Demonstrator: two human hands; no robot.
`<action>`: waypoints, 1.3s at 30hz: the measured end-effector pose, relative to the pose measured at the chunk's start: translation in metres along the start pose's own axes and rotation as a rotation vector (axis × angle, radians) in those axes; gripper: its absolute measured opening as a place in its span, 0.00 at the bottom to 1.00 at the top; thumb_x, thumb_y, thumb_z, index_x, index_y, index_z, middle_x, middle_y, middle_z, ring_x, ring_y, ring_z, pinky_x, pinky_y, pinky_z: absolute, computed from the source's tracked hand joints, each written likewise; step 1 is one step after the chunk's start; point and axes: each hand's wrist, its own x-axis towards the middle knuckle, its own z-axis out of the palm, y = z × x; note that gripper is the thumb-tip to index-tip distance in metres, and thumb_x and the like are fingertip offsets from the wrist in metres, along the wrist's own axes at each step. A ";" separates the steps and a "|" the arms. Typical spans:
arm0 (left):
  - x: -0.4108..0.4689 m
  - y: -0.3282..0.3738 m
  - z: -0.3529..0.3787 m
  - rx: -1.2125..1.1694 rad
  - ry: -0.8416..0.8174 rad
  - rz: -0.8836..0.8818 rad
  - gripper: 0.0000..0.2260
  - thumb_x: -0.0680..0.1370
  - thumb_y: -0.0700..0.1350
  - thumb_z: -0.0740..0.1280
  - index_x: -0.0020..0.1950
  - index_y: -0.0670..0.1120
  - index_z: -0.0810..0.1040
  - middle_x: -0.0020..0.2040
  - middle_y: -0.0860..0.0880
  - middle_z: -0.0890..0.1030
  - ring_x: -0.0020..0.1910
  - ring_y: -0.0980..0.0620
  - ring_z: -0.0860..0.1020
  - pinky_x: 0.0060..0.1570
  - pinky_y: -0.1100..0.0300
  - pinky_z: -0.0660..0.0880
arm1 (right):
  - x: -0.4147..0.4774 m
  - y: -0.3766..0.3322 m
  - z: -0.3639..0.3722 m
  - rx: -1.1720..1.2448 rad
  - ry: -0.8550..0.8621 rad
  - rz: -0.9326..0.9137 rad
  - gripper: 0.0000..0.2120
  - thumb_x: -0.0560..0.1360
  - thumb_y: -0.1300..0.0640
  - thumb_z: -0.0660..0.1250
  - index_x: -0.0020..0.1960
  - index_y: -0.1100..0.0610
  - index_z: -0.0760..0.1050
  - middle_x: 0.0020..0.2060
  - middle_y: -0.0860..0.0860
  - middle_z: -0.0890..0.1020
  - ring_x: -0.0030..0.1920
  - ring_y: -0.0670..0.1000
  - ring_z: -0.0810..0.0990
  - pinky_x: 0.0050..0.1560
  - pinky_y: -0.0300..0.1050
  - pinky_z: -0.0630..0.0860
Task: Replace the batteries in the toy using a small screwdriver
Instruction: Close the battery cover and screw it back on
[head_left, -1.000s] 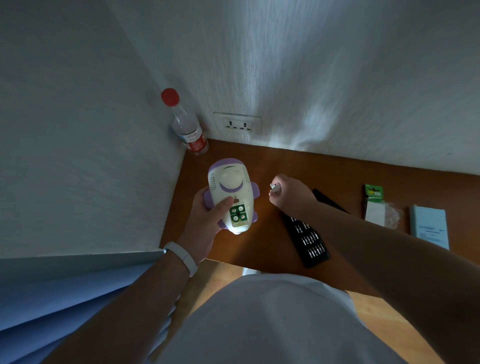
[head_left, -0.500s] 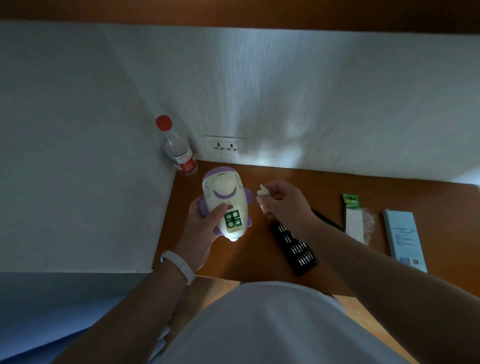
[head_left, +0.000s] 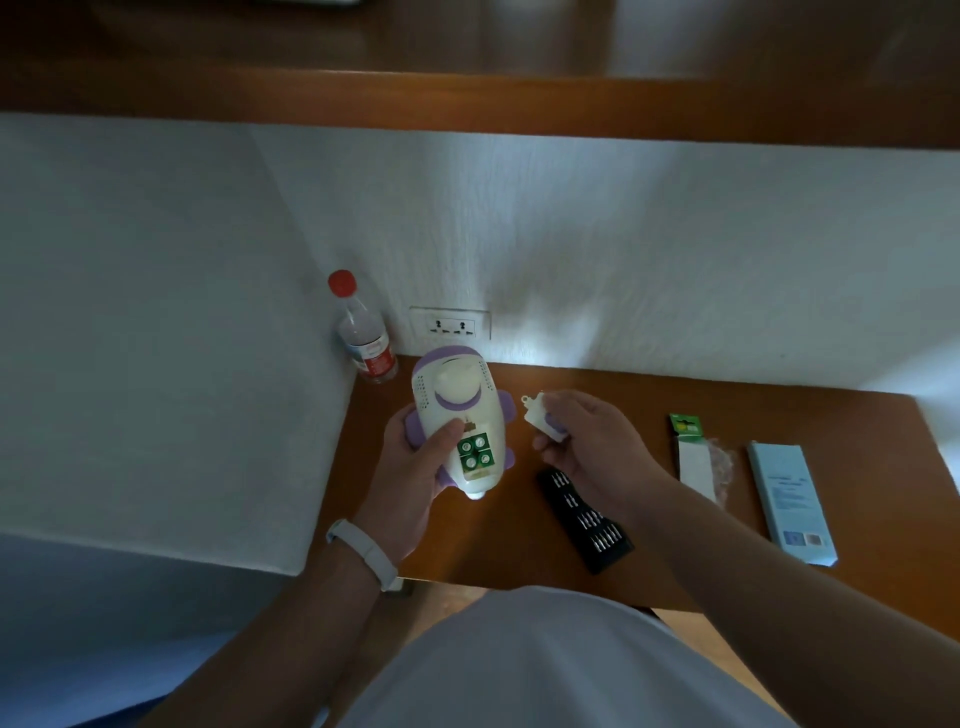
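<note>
Head view: the toy (head_left: 457, 395) is gripped above the desk (head_left: 493, 545) by the left hand (head_left: 410, 483), battery bay (head_left: 475, 452) exposed. A small white piece (head_left: 537, 415), hard to identify, is pinched by the right hand (head_left: 587, 441). The black bit case (head_left: 587, 519) is partly hidden by that wrist.

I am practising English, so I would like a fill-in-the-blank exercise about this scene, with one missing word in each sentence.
1. The left hand grips a white and ____ toy.
2. Its open compartment shows ____ round batteries.
3. The standing bottle has a ____ cap.
4. The right hand pinches a small ____ cover.

Missing words: purple; four; red; white.
</note>
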 end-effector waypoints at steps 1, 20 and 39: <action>-0.001 0.000 0.000 0.007 -0.002 0.003 0.31 0.72 0.43 0.72 0.74 0.46 0.68 0.66 0.42 0.79 0.63 0.42 0.81 0.56 0.45 0.81 | -0.003 0.000 0.001 -0.013 -0.021 -0.015 0.09 0.81 0.56 0.64 0.51 0.56 0.83 0.35 0.50 0.81 0.36 0.47 0.79 0.37 0.38 0.77; -0.009 -0.005 0.014 0.080 0.017 0.098 0.32 0.71 0.47 0.75 0.73 0.48 0.68 0.62 0.45 0.82 0.59 0.46 0.83 0.50 0.52 0.82 | -0.036 -0.016 0.006 -0.393 -0.142 -0.331 0.06 0.76 0.55 0.71 0.42 0.46 0.79 0.41 0.47 0.86 0.41 0.44 0.84 0.41 0.35 0.78; -0.014 0.018 0.036 0.046 0.054 0.078 0.33 0.63 0.59 0.76 0.65 0.53 0.73 0.54 0.54 0.86 0.55 0.51 0.84 0.46 0.59 0.82 | -0.037 -0.031 0.027 -0.675 -0.136 -0.536 0.15 0.77 0.55 0.70 0.47 0.33 0.75 0.41 0.41 0.83 0.43 0.44 0.82 0.45 0.44 0.81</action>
